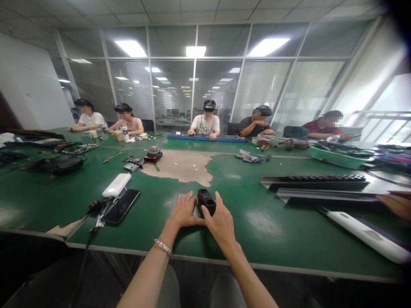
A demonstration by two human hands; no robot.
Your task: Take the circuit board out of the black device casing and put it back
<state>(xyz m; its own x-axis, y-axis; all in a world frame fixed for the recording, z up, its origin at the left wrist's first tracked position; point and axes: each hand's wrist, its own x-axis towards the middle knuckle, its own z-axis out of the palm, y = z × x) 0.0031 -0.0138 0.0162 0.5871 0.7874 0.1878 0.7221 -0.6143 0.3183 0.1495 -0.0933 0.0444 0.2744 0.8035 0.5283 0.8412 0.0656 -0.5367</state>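
A small black box-shaped device (pixel 207 202) stands on the green table near its front edge. Dark openings or panels show on its top; its exact kind is unclear. My right hand (pixel 221 220) holds it from the near right, thumb at the near left and fingers along the right side. To its left, my left hand (pixel 184 212) lies with fingers stretched out and thumb pointing at the device's base. The left fingertips are close to the device's left side; whether they touch it I cannot tell. A silvery bracelet (pixel 162 247) circles my left wrist.
Left of my hands lie a dark phone (pixel 122 206), a white power bank (pixel 116 185) and cables. At right are black metal channels (pixel 324 196), a long white tool (pixel 366 233) and another person's hand (pixel 396 204). A green basket (pixel 342 158) and several seated people are farther off.
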